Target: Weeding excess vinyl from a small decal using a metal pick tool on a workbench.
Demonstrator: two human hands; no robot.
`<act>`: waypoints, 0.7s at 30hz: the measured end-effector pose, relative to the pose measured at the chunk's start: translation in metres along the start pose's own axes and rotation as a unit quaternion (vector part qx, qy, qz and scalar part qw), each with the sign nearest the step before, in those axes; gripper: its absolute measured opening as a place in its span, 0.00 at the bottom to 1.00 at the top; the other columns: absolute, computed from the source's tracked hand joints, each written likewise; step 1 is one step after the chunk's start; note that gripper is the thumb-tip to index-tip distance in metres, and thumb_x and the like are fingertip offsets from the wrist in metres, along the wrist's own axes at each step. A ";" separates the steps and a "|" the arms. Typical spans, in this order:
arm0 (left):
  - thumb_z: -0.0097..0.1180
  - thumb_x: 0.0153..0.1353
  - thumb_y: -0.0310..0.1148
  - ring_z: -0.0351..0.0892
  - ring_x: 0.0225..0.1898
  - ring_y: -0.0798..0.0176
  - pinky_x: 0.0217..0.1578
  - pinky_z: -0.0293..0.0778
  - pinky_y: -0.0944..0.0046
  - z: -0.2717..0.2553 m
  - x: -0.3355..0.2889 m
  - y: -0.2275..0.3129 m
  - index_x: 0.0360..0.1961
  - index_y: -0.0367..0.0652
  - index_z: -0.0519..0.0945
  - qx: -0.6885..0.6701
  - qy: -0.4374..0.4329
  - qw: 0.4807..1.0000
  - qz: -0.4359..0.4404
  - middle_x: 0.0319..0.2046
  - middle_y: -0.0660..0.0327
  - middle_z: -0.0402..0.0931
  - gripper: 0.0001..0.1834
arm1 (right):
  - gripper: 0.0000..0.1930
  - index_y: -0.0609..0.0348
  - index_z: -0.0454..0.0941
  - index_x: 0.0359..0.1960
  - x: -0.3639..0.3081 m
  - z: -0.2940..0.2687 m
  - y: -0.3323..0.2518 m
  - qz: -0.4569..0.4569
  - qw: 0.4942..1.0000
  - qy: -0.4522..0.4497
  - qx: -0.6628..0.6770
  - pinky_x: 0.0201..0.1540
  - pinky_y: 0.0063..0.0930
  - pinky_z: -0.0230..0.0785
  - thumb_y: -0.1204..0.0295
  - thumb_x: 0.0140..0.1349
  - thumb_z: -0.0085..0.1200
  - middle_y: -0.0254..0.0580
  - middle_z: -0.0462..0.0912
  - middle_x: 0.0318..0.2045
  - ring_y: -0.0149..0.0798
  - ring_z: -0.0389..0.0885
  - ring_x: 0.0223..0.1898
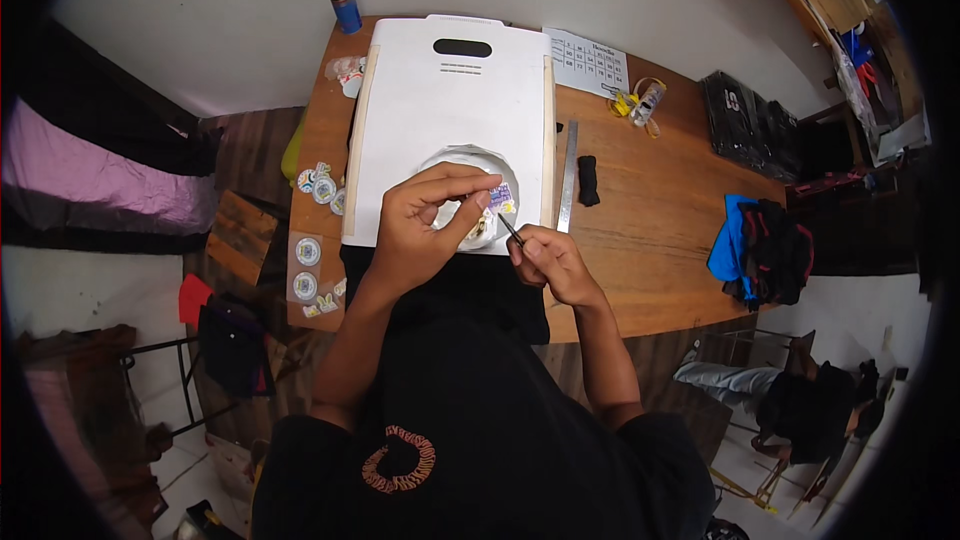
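My left hand (425, 225) pinches a small purple, white and yellow printed piece (502, 196) between thumb and forefinger. My right hand (555, 265) grips a thin dark pointed tool (509, 227), its tip at the lower edge of that piece; whether it is tweezers or a pick, I cannot tell. Both hands are over the near end of a white board (450, 115) with an oval handle slot. Beneath the fingers lies a round white dish-like shape (462, 154), partly covered by my left hand, with small scraps in it.
Round stickers (306, 252) and cut-outs lie along the table's left side. A blue can (345, 8) stands at the back. Right of the board are a metal ruler (568, 175), a black rolled cloth (588, 180) and folded dark clothes (775, 255). Another person (800, 405) is at the lower right.
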State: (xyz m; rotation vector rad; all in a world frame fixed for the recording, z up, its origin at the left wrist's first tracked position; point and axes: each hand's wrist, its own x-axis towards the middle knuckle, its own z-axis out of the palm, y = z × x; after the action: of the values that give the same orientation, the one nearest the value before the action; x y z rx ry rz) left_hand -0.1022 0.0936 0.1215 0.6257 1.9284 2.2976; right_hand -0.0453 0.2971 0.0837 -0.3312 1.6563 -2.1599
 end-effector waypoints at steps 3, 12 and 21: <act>0.54 0.59 0.15 0.78 0.45 0.64 0.47 0.75 0.69 0.001 0.000 0.000 0.45 0.29 0.80 -0.006 0.001 1.000 0.000 0.42 0.51 0.78 0.12 | 0.17 0.63 0.71 0.33 0.000 -0.001 -0.001 -0.002 1.000 0.000 -0.007 0.19 0.16 0.47 0.62 0.73 0.39 0.25 0.61 0.16 0.19 0.53 0.16; 0.54 0.58 0.14 0.78 0.45 0.64 0.47 0.75 0.69 0.001 0.000 -0.002 0.43 0.29 0.80 -0.013 0.006 1.000 -0.003 0.42 0.52 0.78 0.11 | 0.16 0.63 0.71 0.34 0.000 0.000 -0.001 -0.003 1.000 0.003 -0.005 0.19 0.16 0.47 0.62 0.73 0.39 0.25 0.61 0.17 0.19 0.54 0.16; 0.54 0.58 0.13 0.78 0.46 0.64 0.49 0.75 0.69 0.001 0.000 -0.001 0.43 0.29 0.80 -0.016 0.009 1.000 -0.001 0.42 0.51 0.78 0.11 | 0.17 0.63 0.71 0.34 -0.001 -0.001 0.002 -0.011 1.000 -0.006 0.004 0.19 0.16 0.48 0.62 0.73 0.39 0.25 0.61 0.16 0.19 0.54 0.16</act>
State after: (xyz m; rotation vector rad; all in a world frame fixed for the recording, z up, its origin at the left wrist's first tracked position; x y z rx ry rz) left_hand -0.1018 0.0947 0.1208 0.6013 1.8956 2.3357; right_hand -0.0451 0.2981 0.0818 -0.3611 1.6442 -2.1765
